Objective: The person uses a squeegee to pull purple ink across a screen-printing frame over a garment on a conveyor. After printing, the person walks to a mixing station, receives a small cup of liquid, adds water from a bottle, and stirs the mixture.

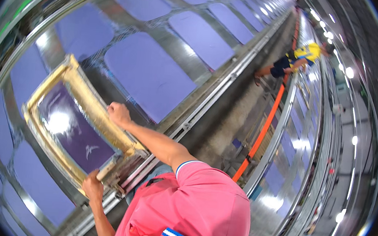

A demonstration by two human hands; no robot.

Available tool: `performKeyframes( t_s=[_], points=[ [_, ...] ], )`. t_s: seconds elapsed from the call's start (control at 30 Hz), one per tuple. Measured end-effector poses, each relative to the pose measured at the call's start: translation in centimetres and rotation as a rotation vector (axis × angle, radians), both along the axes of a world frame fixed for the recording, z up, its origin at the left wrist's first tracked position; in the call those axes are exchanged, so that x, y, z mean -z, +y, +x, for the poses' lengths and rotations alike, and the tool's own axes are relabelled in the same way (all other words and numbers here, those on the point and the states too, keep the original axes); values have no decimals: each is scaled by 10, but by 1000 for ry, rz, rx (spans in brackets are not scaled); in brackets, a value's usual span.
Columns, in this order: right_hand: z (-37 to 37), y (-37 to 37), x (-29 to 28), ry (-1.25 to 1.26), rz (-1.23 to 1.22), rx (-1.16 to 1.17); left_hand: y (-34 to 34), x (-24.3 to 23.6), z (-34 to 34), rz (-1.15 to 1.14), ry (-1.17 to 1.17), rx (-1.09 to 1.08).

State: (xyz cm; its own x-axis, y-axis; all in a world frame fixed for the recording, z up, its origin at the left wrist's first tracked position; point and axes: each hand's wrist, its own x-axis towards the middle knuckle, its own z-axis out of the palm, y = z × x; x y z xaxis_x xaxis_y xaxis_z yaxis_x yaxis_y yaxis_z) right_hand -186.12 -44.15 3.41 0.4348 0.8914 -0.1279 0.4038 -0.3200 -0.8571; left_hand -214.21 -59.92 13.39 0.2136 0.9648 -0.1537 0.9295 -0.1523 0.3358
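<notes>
A screen-printing frame [91,100] with yellowed edges lies tilted across the table at the left, its dark purple mesh [68,136] showing a small pale figure and a bright glare. My right hand [118,114] is closed on the frame's right edge. My left hand [92,183] grips a pale wooden bar [109,167] at the frame's near end. Flat lavender panels [148,74] lie in rows on the metal table around the frame, some with clear creased film between them.
A metal rail [216,89] edges the table. Beyond it runs a narrow aisle [224,125] with an orange pipe or strip [264,129]. A person [304,56] in yellow and dark clothing bends at a second long table [277,188] with more panels on the right.
</notes>
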Motion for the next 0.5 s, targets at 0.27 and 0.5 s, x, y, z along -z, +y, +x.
performKeyframes(
  t_s=[0.27, 0.5],
  points=[
    [8, 4, 17, -88, -11, 20, -5, 31, -5, 14, -59, 68],
    [-5, 12, 22, -73, -49, -5, -24, 60, 2, 138, 53, 88]
  ],
)
